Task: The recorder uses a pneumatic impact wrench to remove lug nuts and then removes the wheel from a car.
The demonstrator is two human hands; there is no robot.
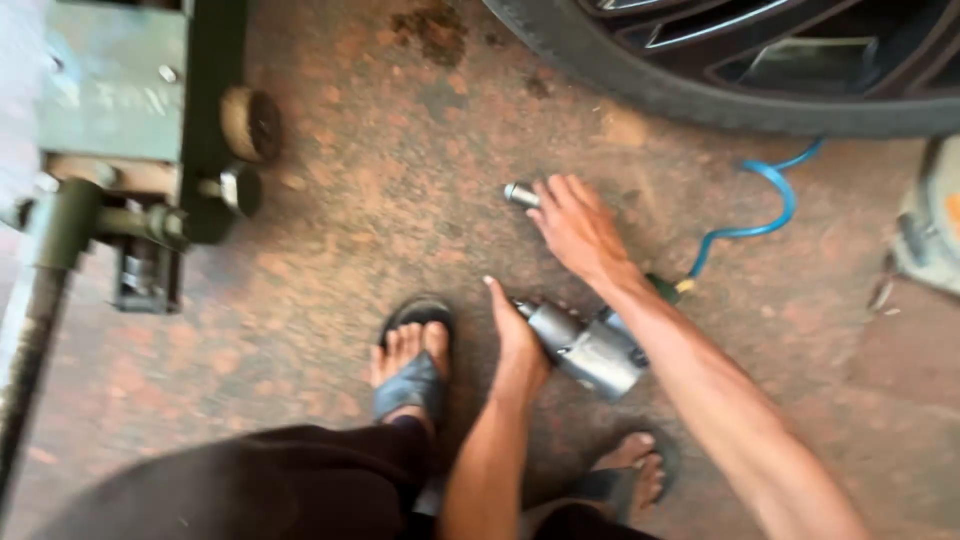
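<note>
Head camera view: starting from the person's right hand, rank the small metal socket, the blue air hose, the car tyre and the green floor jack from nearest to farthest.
From the right hand:
1. Small metal socket, at the fingertips, just left of the hand.
2. Blue air hose, coiled on the floor to the right.
3. Car tyre, above, at the top right.
4. Green floor jack, far left, clearly the farthest.

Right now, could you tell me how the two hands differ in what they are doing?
The left hand rests on the nose of the silver impact wrench; the right hand reaches further out, fingers spread over a small metal socket. Both are bare, low over the stained floor.
</note>
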